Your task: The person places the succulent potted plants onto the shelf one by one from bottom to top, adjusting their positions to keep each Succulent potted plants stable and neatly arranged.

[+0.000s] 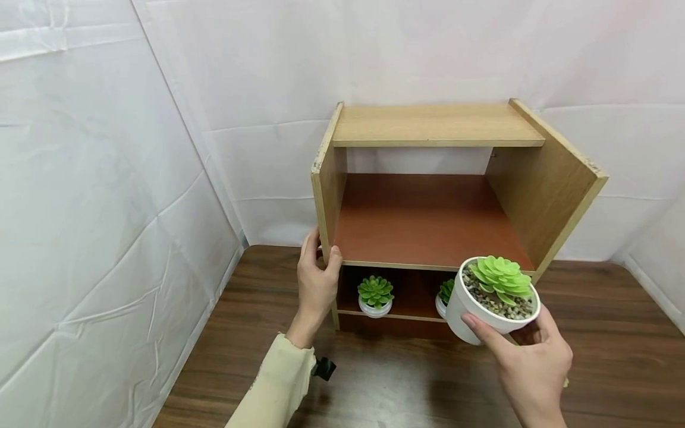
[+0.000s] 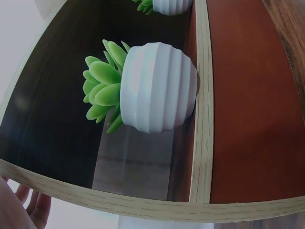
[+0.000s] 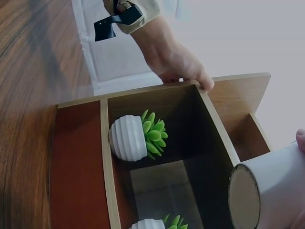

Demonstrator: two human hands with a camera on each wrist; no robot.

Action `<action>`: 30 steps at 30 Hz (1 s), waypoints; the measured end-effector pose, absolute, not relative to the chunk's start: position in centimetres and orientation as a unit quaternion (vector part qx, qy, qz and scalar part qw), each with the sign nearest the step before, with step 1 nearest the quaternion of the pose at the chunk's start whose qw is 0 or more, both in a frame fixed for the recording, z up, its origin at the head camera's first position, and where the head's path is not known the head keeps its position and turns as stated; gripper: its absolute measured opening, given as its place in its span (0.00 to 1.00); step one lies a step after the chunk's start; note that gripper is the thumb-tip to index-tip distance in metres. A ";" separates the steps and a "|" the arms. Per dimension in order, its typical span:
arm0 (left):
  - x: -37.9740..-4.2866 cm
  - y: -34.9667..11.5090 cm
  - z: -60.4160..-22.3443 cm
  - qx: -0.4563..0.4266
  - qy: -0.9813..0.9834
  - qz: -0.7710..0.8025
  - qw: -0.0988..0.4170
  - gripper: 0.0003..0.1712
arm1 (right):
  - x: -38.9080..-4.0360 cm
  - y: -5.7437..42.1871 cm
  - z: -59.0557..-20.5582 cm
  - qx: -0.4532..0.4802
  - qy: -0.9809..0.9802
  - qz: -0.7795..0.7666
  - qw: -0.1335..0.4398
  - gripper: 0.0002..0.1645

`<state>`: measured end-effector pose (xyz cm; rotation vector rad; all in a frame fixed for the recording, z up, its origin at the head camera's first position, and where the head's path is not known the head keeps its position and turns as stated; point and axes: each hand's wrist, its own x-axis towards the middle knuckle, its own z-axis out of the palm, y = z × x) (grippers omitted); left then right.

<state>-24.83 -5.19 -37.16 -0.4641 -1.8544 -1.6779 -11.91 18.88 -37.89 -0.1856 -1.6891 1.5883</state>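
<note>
My right hand (image 1: pixel 535 362) holds a potted succulent (image 1: pixel 495 297), a smooth white round pot with pebbles and a bright green rosette. It is in front of the shelf's right side, tilted toward the head camera; the pot's underside (image 3: pixel 244 196) shows in the right wrist view. At the wooden shelf (image 1: pixel 428 205), my left hand (image 1: pixel 317 276) grips the left side panel, thumb by its front edge and fingers on the outside. In the lower compartment stands a succulent in a ribbed white pot (image 2: pixel 159 88). Another small succulent (image 1: pixel 446 291) there is partly hidden behind the held pot.
The shelf's upper compartment has a red-brown board (image 1: pixel 423 220) and a narrow top plank (image 1: pixel 433 125). A dark wooden table (image 1: pixel 385 380) lies under it. White cloth (image 1: pixel 257 59) hangs behind and at the sides. A black wrist mount (image 1: pixel 324 368) sticks out from the left sleeve.
</note>
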 end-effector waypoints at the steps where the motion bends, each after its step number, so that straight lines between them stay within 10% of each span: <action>1: -24.8 -5.2 -37.2 -0.175 -0.697 -0.631 0.293 0.27 | -11.9 18.9 -37.8 -0.069 -0.665 0.629 0.397 0.44; 30: -24.8 -5.2 -37.3 -0.176 -0.696 -0.641 0.273 0.28 | -12.5 18.1 -37.5 -0.040 -0.708 0.582 0.398 0.43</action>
